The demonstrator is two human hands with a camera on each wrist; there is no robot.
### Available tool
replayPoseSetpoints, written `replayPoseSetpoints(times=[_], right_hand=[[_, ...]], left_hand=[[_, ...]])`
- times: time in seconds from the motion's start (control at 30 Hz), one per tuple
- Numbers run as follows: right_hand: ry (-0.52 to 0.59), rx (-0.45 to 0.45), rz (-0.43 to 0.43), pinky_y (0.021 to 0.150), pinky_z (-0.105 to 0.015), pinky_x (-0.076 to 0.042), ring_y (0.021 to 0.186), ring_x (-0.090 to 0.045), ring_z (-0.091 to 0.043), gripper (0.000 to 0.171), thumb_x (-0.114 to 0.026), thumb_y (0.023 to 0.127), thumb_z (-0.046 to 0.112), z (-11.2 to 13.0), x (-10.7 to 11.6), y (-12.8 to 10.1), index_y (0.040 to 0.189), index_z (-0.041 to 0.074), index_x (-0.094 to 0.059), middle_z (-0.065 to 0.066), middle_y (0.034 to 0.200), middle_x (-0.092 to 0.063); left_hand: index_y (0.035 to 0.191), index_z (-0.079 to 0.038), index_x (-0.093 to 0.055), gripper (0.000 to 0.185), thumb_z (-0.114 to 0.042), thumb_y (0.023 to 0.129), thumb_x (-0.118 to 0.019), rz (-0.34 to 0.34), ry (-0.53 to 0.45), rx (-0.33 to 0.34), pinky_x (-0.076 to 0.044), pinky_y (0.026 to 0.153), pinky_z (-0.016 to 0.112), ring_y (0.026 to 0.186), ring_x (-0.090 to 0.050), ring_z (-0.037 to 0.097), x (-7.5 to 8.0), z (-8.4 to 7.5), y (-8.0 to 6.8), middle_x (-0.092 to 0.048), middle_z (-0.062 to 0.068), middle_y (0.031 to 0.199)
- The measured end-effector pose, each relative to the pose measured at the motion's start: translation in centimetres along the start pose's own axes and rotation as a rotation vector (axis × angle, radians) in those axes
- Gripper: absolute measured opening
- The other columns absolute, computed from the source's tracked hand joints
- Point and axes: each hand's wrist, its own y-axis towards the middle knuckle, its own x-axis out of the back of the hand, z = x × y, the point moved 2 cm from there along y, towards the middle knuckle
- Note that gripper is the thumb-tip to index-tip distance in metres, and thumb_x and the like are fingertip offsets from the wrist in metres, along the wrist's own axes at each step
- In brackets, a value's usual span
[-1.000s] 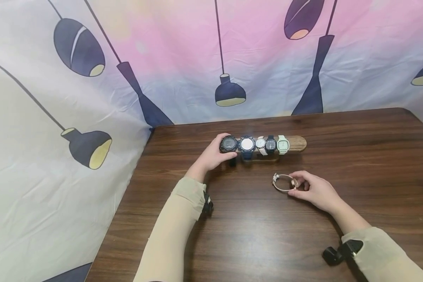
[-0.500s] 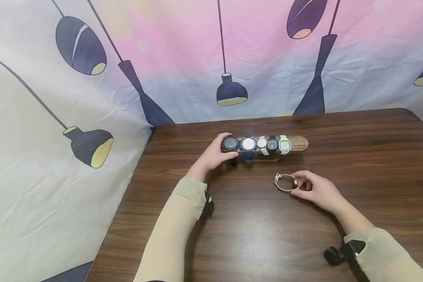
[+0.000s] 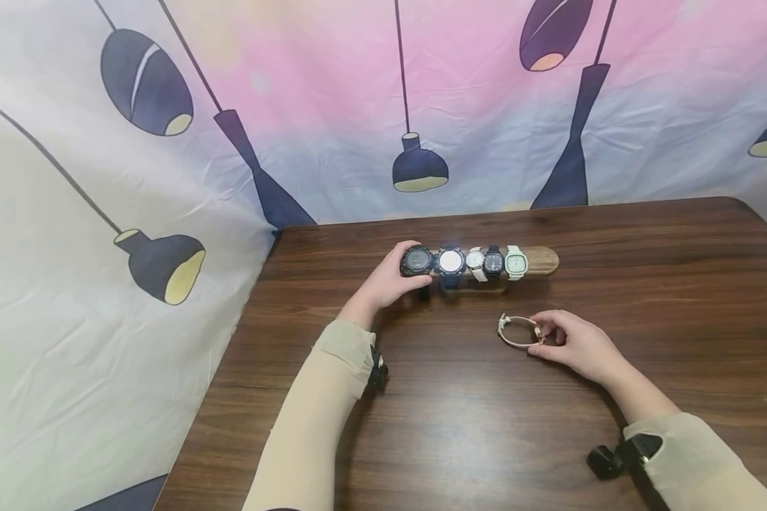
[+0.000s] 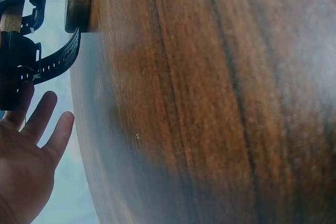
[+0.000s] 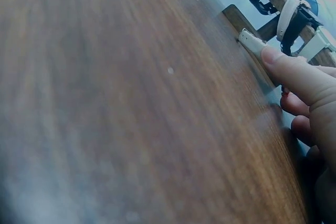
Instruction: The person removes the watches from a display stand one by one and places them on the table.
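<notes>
Almost nothing has moved since the earlier frames: your right hand [image 3: 578, 345] has crept only slightly along the dark wooden bench [image 3: 486, 426], and your left hand [image 3: 386, 284] stays where it was.

Your left hand rests at the left end of the long rounded wooden watch bar [image 3: 542, 260], at about 9 o'clock from the row. Its fingers lie fairly straight against the chunky black digital watch [image 3: 416, 260], touching rather than curling round it; the left wrist view shows the fingers spread and relaxed beside that watch's perforated black strap [image 4: 55, 62].

Along the bar toward 3 o'clock sit a dark blue watch with a bright white face [image 3: 450, 262], a small white-faced watch on a pale strap [image 3: 476, 262], a black square-cased watch [image 3: 493, 262] and a mint-green square watch [image 3: 515, 262]. The bar's right end is bare.

The loose cream-strapped watch with a rose-gold case [image 3: 518, 331] lies on the bench in a closed loop, at about 6 o'clock from the bar and just left of your right hand. Your right fingertips pinch it at the case side, while the loop extends toward 9 o'clock. Your right hand is much the nearer one. The bar's long axis runs 9 to 3 o'clock, and its bare end lies at roughly 12 o'clock from the loose watch.
</notes>
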Motion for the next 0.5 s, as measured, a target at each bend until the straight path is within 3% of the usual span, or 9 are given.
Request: replayPoseSetpoints(times=[0.5], right_hand=[[-0.026,-0.017,0.031,0.060,-0.027,-0.038,0.071,-0.047,-0.007,0.048,-0.079,0.072,0.041,0.09,0.10,0.12,0.108,0.013,-0.064,0.007,0.086,-0.054]], left_hand=[[0.137,-0.020,-0.035,0.069,-0.037,0.082,-0.072,0.011,-0.001,0.005,-0.039,0.097,0.038,0.114,-0.048,0.017,0.08,0.06,-0.02,-0.045,0.003,0.129]])
